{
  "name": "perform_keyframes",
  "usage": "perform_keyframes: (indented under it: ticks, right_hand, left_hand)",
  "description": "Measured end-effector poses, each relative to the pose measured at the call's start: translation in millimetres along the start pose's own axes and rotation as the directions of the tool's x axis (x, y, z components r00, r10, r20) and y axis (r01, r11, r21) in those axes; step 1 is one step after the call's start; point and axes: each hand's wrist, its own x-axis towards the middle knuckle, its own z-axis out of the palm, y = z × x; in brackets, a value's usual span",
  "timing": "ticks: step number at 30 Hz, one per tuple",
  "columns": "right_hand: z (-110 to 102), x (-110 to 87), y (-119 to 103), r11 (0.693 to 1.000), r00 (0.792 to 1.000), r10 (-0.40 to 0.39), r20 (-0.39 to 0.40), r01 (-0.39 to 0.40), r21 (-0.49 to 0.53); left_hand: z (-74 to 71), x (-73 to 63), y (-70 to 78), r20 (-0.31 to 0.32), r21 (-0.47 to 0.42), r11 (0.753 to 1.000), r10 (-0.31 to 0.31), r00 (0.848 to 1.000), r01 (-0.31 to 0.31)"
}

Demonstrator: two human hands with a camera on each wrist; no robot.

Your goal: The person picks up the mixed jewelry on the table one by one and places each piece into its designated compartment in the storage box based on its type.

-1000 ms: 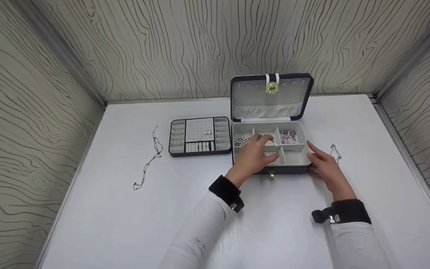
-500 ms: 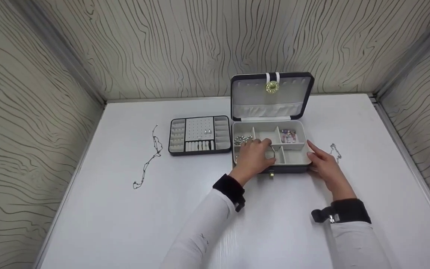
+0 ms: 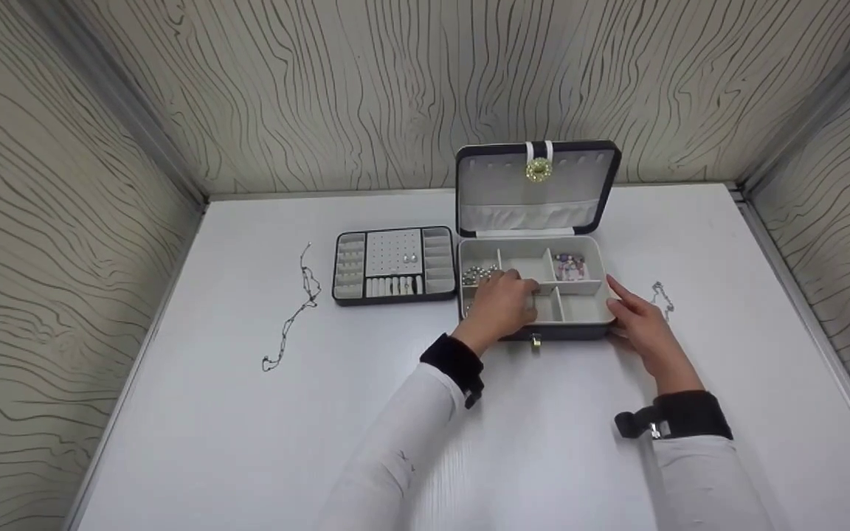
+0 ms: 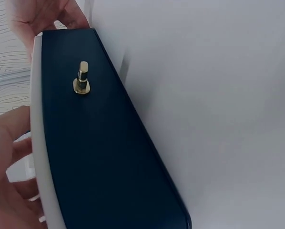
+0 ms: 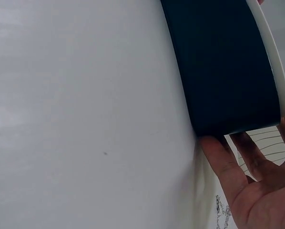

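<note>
A dark navy jewelry box (image 3: 572,331) stands with its lid (image 3: 536,193) raised and its white compartments showing. My left hand (image 3: 500,304) reaches down into the front left part of the box, fingers bent over the dividers. The bangle it carried is hidden now, and I cannot tell whether the fingers still pinch it. My right hand (image 3: 644,324) rests against the box's right side, fingers extended along the wall, also seen in the right wrist view. Pearly beads (image 3: 479,274) fill the back left compartment; a colorful beaded piece (image 3: 570,267) lies in the back right one.
Left of the box lies a jewelry tray (image 3: 393,299) with ring slots and a pair of pearl earrings (image 3: 410,258). Farther left, a long chain necklace (image 3: 289,324) lies on the white table (image 3: 196,413). Another chain (image 3: 662,296) is beside my right hand.
My left hand has lowered into the box with the bangle, which has dropped out of sight. My right hand has stayed at the box's side.
</note>
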Motion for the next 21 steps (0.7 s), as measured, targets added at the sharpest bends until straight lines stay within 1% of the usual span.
perform_keyframes:
  ticks: [4, 10, 12, 18, 21]
  right_hand:
    - [-0.2, -0.3, 0.2, 1.0, 1.0, -0.001, -0.004, 0.001, -0.01]
    - [-0.5, -0.7, -0.4, 1.0, 1.0, -0.001, -0.011, 0.001, -0.027]
    - [-0.9, -0.7, -0.4, 1.0, 1.0, -0.002, -0.013, 0.001, -0.024]
    - [-1.5, 0.0, 0.0, 0.999, 1.0, -0.01, -0.012, 0.009, -0.045]
    - [-0.7, 0.6, -0.3, 0.998, 1.0, -0.017, -0.011, 0.017, -0.053]
  left_hand:
    - [1.4, 1.7, -1.3, 0.013, 0.017, 0.998, 0.065, 0.998, -0.065]
    - [4.2, 1.8, -3.4, 0.026, 0.024, 0.996, 0.089, 0.996, -0.09]
    - [4.8, 1.3, -4.2, 0.024, 0.021, 0.994, 0.107, 0.994, -0.107]
    - [4.6, 3.6, -5.1, 0.045, 0.058, 0.979, 0.194, 0.98, -0.196]
    - [4.2, 5.1, -5.0, 0.061, 0.068, 0.973, 0.216, 0.975, -0.22]
